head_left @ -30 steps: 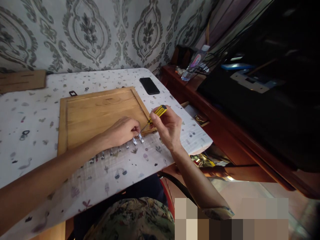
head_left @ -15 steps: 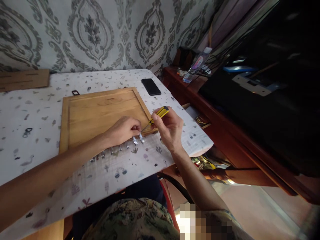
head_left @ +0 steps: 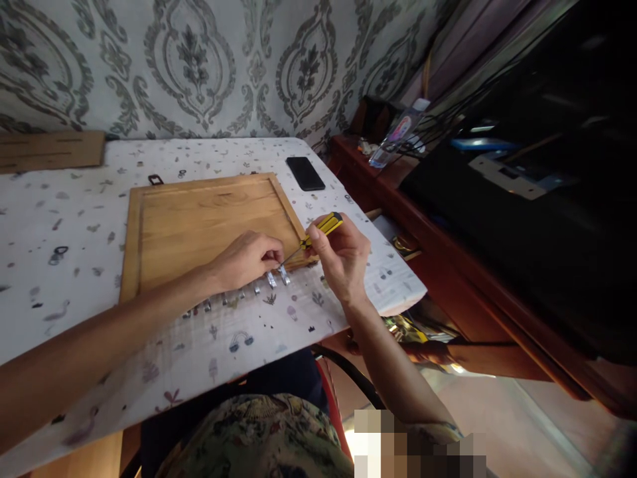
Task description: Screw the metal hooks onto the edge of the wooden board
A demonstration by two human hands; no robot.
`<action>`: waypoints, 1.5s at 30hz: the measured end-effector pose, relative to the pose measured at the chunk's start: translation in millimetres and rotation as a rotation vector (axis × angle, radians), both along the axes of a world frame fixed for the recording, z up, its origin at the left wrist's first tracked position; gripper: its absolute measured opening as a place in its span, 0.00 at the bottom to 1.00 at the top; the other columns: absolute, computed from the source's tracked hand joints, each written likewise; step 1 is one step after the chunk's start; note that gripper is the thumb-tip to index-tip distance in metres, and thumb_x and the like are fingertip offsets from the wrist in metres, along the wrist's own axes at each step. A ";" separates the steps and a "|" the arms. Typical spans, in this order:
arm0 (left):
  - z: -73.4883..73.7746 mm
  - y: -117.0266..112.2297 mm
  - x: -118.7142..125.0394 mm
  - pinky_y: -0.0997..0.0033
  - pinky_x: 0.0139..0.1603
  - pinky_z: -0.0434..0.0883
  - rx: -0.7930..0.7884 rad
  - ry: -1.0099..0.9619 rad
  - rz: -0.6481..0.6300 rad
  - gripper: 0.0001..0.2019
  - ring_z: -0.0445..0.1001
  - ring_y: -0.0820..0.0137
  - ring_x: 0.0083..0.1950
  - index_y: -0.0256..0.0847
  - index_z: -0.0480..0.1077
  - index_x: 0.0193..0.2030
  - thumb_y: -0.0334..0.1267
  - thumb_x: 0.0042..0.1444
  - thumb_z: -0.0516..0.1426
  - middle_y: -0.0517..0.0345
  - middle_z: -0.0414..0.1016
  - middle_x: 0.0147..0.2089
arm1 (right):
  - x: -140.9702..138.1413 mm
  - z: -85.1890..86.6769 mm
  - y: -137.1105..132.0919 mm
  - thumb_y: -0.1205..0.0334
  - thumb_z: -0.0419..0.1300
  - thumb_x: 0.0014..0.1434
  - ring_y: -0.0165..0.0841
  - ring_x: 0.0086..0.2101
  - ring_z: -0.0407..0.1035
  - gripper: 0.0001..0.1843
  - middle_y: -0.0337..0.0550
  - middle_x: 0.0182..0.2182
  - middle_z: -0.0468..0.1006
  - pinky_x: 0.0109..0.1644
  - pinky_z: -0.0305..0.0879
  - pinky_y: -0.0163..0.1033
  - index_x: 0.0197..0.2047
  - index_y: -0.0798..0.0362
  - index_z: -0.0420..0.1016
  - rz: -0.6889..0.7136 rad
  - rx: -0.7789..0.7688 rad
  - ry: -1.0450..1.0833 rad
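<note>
A framed wooden panel [head_left: 209,212] lies flat on the table, and several small shiny metal pieces [head_left: 284,275] line its near edge. My right hand [head_left: 346,262] grips a screwdriver [head_left: 326,227] by its yellow and black handle. The shaft slants down to the left, ending by the fingertips of my left hand [head_left: 246,257]. Those fingers are pinched together at the panel's near edge, just above the metal pieces. What they hold, if anything, is hidden, and the exact contact of the screwdriver's tip is too small to tell.
A black phone [head_left: 305,173] rests beyond the panel's far right corner. Cardboard [head_left: 52,151] lies at the far left of the patterned tablecloth [head_left: 293,352]. To the right stands a reddish wooden cabinet [head_left: 478,272] with a plastic bottle [head_left: 398,136] on top.
The view has shifted slightly, so the panel and phone appear a little further right. Both hands keep their places at the panel's near edge, with the screwdriver still in my right hand.
</note>
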State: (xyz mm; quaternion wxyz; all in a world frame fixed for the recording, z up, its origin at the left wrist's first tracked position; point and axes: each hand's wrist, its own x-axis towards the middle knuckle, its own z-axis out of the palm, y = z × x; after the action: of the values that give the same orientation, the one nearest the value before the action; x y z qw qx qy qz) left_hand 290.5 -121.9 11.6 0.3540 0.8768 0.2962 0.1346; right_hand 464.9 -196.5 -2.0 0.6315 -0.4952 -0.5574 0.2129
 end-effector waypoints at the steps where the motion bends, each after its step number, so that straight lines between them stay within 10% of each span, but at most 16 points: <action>1: -0.7 0.6 -0.1 0.72 0.34 0.65 0.000 -0.003 -0.005 0.08 0.73 0.73 0.29 0.37 0.77 0.31 0.23 0.58 0.61 0.62 0.79 0.26 | 0.3 -0.3 0.0 0.37 0.67 0.61 0.26 0.22 0.68 0.23 0.33 0.26 0.70 0.27 0.66 0.36 0.34 0.48 0.72 0.002 0.003 -0.002; 31: 0.8 2.9 3.2 0.68 0.39 0.65 0.291 0.166 -0.100 0.05 0.76 0.66 0.38 0.38 0.77 0.35 0.28 0.62 0.61 0.55 0.82 0.36 | -0.1 -1.5 -1.8 0.43 0.68 0.63 0.24 0.22 0.68 0.19 0.32 0.27 0.71 0.26 0.67 0.34 0.37 0.49 0.73 0.016 0.044 0.016; 45: 0.0 3.7 -15.0 0.69 0.40 0.67 0.187 0.086 -0.036 0.08 0.76 0.68 0.37 0.39 0.79 0.40 0.28 0.65 0.58 0.57 0.82 0.37 | 1.5 -4.1 -5.2 0.43 0.67 0.64 0.25 0.22 0.68 0.18 0.31 0.25 0.71 0.26 0.66 0.34 0.37 0.49 0.73 0.021 0.044 0.017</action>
State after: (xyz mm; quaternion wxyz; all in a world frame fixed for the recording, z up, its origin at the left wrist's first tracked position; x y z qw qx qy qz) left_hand 275.6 -118.1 11.7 0.2602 0.9161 0.2815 0.1176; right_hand 466.5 -201.8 -6.0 0.6447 -0.4734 -0.5617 0.2116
